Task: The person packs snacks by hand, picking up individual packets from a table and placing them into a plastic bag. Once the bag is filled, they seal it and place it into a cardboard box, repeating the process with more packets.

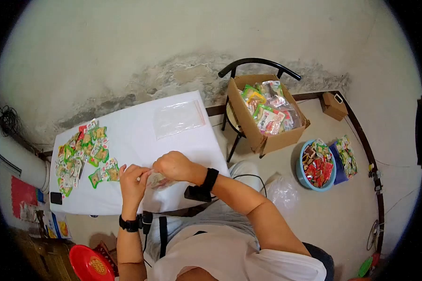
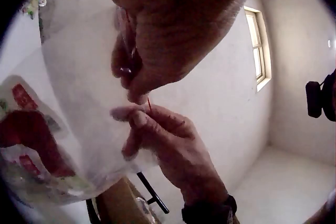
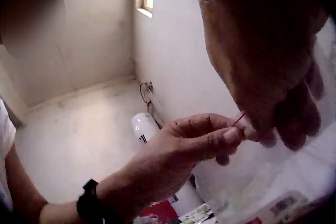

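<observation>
My two hands meet over the near edge of the white table. Between them they hold a clear zip bag with snack packets inside. My left hand pinches the bag's red zip strip from the left, and my right hand pinches it from the right. In the left wrist view the left hand fills the top, the right hand comes from below, and the bag hangs at the left. In the right wrist view the right hand and the left hand pinch the strip fingertip to fingertip.
A heap of green and red snack packets lies on the table's left; an empty zip bag lies at the far side. A box of packets sits on a chair at the right, with a blue basin on the floor.
</observation>
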`<state>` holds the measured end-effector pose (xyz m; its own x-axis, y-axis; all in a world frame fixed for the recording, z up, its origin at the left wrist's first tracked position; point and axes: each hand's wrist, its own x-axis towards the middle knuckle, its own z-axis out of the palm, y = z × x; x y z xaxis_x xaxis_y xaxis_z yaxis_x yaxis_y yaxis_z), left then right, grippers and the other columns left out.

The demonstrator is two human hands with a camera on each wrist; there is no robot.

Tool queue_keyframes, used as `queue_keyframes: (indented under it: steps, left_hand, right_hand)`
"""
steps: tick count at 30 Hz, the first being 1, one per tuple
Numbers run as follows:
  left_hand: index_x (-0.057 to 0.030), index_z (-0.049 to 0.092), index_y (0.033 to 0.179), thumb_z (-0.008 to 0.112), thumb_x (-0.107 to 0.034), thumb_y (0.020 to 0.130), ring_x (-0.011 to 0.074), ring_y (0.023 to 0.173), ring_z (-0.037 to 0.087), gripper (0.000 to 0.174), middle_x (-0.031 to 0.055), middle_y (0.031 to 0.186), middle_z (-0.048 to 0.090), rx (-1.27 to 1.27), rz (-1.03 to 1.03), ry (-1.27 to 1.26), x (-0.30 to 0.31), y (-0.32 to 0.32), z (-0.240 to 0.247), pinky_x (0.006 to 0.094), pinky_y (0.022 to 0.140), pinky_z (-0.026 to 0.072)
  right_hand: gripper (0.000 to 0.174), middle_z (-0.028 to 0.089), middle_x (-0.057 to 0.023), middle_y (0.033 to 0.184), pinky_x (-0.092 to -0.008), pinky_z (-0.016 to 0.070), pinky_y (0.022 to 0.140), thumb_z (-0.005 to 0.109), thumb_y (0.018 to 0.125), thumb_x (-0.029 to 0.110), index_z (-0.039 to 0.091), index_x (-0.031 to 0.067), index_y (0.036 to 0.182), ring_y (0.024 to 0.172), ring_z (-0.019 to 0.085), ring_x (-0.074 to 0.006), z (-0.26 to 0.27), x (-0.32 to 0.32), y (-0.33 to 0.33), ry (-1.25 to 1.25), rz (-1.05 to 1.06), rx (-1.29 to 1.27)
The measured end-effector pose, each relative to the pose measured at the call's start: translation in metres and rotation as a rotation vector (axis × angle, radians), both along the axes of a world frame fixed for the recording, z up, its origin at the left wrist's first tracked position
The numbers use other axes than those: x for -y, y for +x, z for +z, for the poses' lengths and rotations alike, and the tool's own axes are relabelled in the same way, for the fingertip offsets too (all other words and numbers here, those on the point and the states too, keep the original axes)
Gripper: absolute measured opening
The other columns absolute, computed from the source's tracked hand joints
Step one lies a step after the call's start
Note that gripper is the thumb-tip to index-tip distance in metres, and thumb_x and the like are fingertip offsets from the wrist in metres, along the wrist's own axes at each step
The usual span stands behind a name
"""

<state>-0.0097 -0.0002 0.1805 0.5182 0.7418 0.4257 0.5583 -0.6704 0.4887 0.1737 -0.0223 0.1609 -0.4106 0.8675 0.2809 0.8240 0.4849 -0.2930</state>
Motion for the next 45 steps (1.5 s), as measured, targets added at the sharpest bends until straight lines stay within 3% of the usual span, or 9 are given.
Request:
queue_keyframes:
  steps: [5,8,19,25,29,33,39,42,45]
  left_hand:
    - [-0.0069,0.066,0.075,0.067,-0.009,0.074,0.0186,0.067,0.054,0.003,0.0034,0.067,0.058,0.107,0.006,-0.049,-0.006,-0.015,0.000,0.0376,0.087,0.0355]
    - [-0.0020,0.065,0.077,0.066,-0.005,0.074,0.0177,0.069,0.053,0.004,0.0062,0.069,0.058,0.285,0.009,-0.091,-0.013,-0.021,-0.008,0.0277,0.072,0.0410]
    - [-0.0013,0.066,0.081,0.063,-0.005,0.077,0.0138,0.069,0.053,0.006,0.0054,0.073,0.058,0.375,0.054,-0.394,-0.004,-0.012,-0.063,0.0249,0.065,0.0424]
    - [-0.0033,0.067,0.082,0.063,-0.007,0.076,0.0142,0.068,0.054,0.008,0.0053,0.071,0.058,0.309,0.077,-0.409,-0.002,0.009,-0.074,0.0257,0.065,0.0432]
    - [-0.0042,0.067,0.082,0.063,-0.008,0.076,0.0162,0.068,0.055,0.008,0.0074,0.074,0.061,0.237,0.111,-0.442,0.004,0.012,-0.081,0.0279,0.065,0.0444]
    - [-0.0044,0.068,0.082,0.064,-0.008,0.076,0.0166,0.067,0.056,0.009,0.0073,0.074,0.062,0.169,0.083,-0.450,0.012,0.014,-0.089,0.0276,0.063,0.0447]
    - [-0.0042,0.068,0.085,0.064,-0.009,0.077,0.0171,0.066,0.056,0.010,0.0076,0.074,0.061,0.134,0.039,-0.556,0.015,0.020,-0.105,0.0267,0.059,0.0443]
    - [-0.0036,0.067,0.085,0.063,-0.009,0.078,0.0200,0.067,0.057,0.010,0.0094,0.074,0.061,0.109,0.027,-0.593,0.020,0.030,-0.093,0.0280,0.060,0.0452]
    - [-0.0035,0.067,0.085,0.063,-0.011,0.078,0.0253,0.069,0.058,0.011,0.0117,0.074,0.061,0.123,-0.023,-0.570,0.020,0.029,-0.095,0.0321,0.061,0.0464]
  right_hand:
    - [0.018,0.062,-0.0136,0.073,-0.0422,0.0468,0.063,0.051,0.083,0.021,0.062,0.0083,0.076,0.070,0.060,-0.0332,0.022,0.008,0.034,-0.050,0.018,-0.168]
    - [0.020,0.063,-0.0135,0.077,-0.0414,0.0469,0.065,0.051,0.084,0.023,0.064,0.0081,0.081,0.074,0.059,-0.0335,0.043,0.012,0.075,-0.009,-0.001,-0.071]
    - [0.020,0.065,-0.0122,0.087,-0.0407,0.0479,0.070,0.054,0.079,0.022,0.067,0.0108,0.089,0.080,0.060,-0.0332,0.183,0.016,0.285,0.169,-0.633,0.234]
    - [0.016,0.061,-0.0098,0.078,-0.0417,0.0399,0.073,0.052,0.080,0.021,0.066,0.0144,0.085,0.082,0.057,-0.0275,0.145,-0.016,0.366,0.462,-0.739,0.433]
    - [0.010,0.059,-0.0084,0.078,-0.0431,0.0366,0.073,0.054,0.076,0.018,0.061,0.0119,0.077,0.080,0.054,-0.0300,0.027,0.004,0.416,0.474,-0.723,0.425]
    - [0.010,0.061,-0.0093,0.083,-0.0421,0.0445,0.079,0.055,0.074,0.015,0.062,0.0089,0.075,0.084,0.056,-0.0311,-0.107,0.035,0.459,-0.029,-0.753,0.343]
    - [0.010,0.061,-0.0147,0.091,-0.0440,0.0440,0.080,0.054,0.072,0.013,0.060,0.0053,0.070,0.088,0.056,-0.0333,-0.087,0.034,0.422,-0.067,-0.590,-0.013]
    - [0.016,0.060,-0.0154,0.100,-0.0458,0.0438,0.083,0.048,0.079,0.015,0.060,0.0044,0.074,0.092,0.055,-0.0353,-0.141,0.004,0.445,-0.165,-0.492,0.261]
    - [0.019,0.060,-0.0230,0.095,-0.0459,0.0460,0.078,0.048,0.077,0.015,0.059,0.0000,0.081,0.088,0.058,-0.0360,-0.110,0.005,0.421,-0.370,-0.741,0.352]
